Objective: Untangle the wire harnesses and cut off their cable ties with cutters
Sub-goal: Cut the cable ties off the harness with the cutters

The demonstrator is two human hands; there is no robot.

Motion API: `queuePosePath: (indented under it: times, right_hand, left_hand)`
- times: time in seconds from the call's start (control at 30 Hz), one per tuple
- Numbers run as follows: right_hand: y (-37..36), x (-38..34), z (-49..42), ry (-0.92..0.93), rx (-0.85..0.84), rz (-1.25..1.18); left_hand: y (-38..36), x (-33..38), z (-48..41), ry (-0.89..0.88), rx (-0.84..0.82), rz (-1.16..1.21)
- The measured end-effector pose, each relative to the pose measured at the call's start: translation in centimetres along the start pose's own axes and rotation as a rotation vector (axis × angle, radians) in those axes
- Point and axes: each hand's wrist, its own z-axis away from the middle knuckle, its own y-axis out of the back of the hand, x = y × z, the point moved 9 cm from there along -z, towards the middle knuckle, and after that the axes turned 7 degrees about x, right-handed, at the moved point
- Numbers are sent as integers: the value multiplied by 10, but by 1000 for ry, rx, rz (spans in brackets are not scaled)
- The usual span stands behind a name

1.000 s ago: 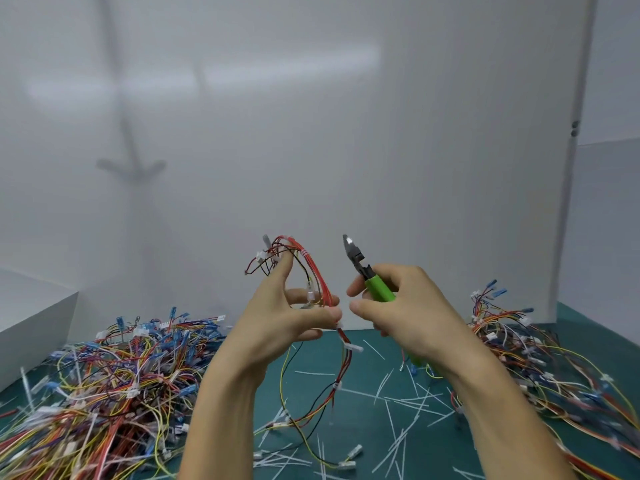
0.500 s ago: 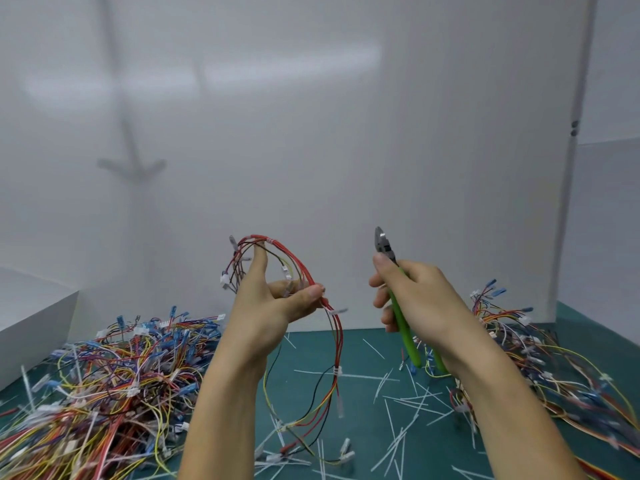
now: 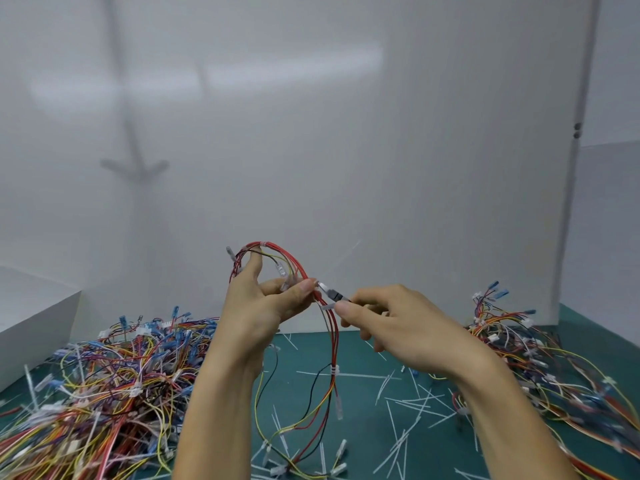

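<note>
— What has the person got, closest to us?

— The left hand [image 3: 266, 306] is raised, pinching a looped wire harness [image 3: 298, 265] of thin red, yellow and black strands between thumb and fingers, with the forefinger standing up inside the loop. The rest of it hangs down to the table.

— And the other?

— The right hand [image 3: 398, 323] is clenched round small cutters with a grey metal head [image 3: 331, 294]. The handles are buried in the fist. The tip sits against the red strands just beside the left thumb, right above a white plastic cable tie [image 3: 327, 307]. I cannot tell whether the blades are closed.

— Below them?

— A dark green table mat [image 3: 349, 355], strewn with thin white snipped tie ends [image 3: 398, 403].

— Further out?

— A big tangled heap of multicoloured harnesses [image 3: 104, 375] on the left and a smaller tangle [image 3: 519, 344] on the right, well apart. A white box [image 3: 34, 317] stands beyond the left heap, and a plain white wall panel [image 3: 346, 133] is behind everything.
</note>
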Motion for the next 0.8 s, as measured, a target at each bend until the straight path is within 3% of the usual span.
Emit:
queuePosePath:
  times: [0.53, 0.73, 0.8]
  right_hand:
    - [-6, -1, -1, 18, -34, -82]
    - [-14, 4, 3, -73, -98, -280]
    - [-9, 6, -1, -98, -38, -350]
  left_hand:
    - [-4, 1, 4, -8, -80, -87]
    - [-6, 1, 5, -8, -79, -99]
    - [-5, 2, 6, -3, -67, -84]
